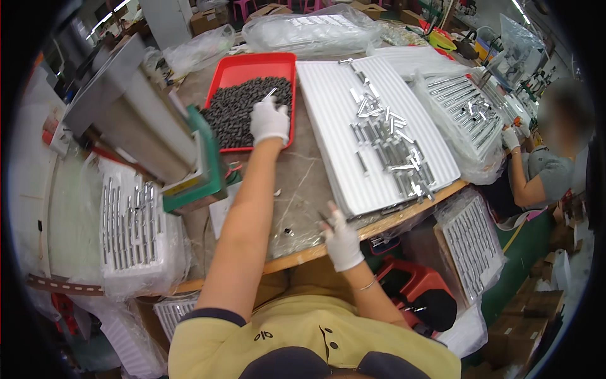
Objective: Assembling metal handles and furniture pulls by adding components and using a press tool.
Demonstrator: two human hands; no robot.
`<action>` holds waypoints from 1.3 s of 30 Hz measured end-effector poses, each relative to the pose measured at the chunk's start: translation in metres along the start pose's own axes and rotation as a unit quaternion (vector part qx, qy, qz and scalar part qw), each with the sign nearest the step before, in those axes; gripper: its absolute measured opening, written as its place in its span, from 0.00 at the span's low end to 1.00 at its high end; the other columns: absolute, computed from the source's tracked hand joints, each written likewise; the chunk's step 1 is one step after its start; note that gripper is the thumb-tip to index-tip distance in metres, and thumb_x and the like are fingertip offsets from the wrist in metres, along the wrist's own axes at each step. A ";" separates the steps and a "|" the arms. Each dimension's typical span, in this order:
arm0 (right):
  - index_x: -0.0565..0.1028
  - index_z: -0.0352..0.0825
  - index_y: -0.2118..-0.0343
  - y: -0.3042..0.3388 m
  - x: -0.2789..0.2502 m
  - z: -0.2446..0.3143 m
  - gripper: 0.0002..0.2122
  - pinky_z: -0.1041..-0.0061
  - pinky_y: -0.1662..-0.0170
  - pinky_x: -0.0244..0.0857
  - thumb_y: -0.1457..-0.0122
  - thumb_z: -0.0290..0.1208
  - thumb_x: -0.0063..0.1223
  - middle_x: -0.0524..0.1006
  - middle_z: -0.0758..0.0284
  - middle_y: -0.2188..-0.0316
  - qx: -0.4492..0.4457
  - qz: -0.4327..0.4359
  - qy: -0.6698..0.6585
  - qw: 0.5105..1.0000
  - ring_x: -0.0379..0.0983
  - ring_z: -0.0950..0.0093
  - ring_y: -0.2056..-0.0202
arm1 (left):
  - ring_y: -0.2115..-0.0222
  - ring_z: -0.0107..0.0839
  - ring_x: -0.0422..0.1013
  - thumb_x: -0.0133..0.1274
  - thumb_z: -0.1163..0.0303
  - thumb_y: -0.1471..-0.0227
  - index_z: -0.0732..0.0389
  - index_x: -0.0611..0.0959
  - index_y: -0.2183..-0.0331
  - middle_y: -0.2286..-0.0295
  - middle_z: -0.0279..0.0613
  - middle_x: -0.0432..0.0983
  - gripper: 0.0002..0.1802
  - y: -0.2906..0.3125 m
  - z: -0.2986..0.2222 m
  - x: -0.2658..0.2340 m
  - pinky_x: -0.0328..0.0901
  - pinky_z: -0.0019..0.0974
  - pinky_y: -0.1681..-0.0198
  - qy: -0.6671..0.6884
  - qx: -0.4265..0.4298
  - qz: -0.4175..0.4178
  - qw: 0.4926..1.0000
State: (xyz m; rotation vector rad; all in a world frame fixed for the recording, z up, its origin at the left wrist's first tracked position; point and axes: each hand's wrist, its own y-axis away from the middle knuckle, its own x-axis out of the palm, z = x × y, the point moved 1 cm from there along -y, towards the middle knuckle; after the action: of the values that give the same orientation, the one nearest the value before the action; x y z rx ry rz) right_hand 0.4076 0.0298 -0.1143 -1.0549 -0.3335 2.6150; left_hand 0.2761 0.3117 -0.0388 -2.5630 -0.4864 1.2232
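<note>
A short silvery tube [270, 93] sticks out from the fingertips of the person's gloved left hand [270, 121], which is closed on it above the red tray [254, 55]. The tray is heaped with small dark pieces [235, 117], which spread across nearly its whole floor. The right hand [344, 245], gloved with fingertips bare, is well apart from the left, near the front edge of the surface; something dark shows by its fingers, but I cannot tell whether it is gripped. The surface [297, 189] is greyish brown with pale streaks and a wooden front edge [297, 258], and a tiny dark part [288, 232] lies on it between the forearms. Right of the tray, a white ribbed board [322, 120] carries a loose scatter of short silvery and dark tubes [385, 129], some lying across each other. Left of the tray, a machine with a green base [201, 167] and a tall grey body [136, 107] takes up that side. Beyond these are plastic-wrapped packs of silvery tubes, one at left [132, 224], one at right [464, 104] and one lower right [470, 243], and a clear-wrapped bundle [309, 31] along the back. A co-worker [549, 170] sits at far right, hands by the right-hand pack. Around lie a green floor [529, 237], cardboard boxes [521, 328] and, at the back, pink stools [243, 9].
</note>
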 end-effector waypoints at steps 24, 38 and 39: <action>0.69 0.34 0.51 -0.026 -0.018 0.008 0.25 0.66 0.60 0.68 0.54 0.33 0.62 0.72 0.61 0.61 -0.014 0.131 0.077 0.988 0.71 0.61 0.61 | 0.83 0.18 0.65 0.48 0.68 0.43 0.63 0.75 0.63 0.78 0.37 0.75 0.10 0.076 -0.049 -0.057 0.59 0.25 0.80 0.342 -0.032 0.245 0.907; 0.70 0.32 0.52 0.024 -0.032 0.064 0.32 0.81 0.85 0.41 0.43 0.60 0.40 0.47 0.79 0.93 0.246 0.074 -0.795 0.549 0.41 0.84 0.90 | 0.85 0.19 0.65 0.55 0.73 0.48 0.60 0.67 0.72 0.80 0.38 0.72 0.12 0.317 -0.009 -0.139 0.59 0.24 0.85 0.420 -0.163 0.361 0.816; 0.74 0.31 0.55 0.026 -0.031 0.060 0.34 0.81 0.86 0.43 0.42 0.63 0.35 0.51 0.78 0.93 0.242 0.088 -0.842 0.475 0.44 0.83 0.91 | 0.85 0.19 0.65 0.57 0.73 0.48 0.61 0.68 0.73 0.81 0.36 0.72 0.12 0.322 -0.009 -0.143 0.59 0.23 0.85 0.436 -0.175 0.348 0.811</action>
State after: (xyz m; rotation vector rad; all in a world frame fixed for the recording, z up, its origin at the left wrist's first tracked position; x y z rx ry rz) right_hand 0.3814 -0.0116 -0.0605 1.9632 0.2252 2.4864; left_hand 0.2585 -0.0399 -0.0528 -3.3455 0.5242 -0.0948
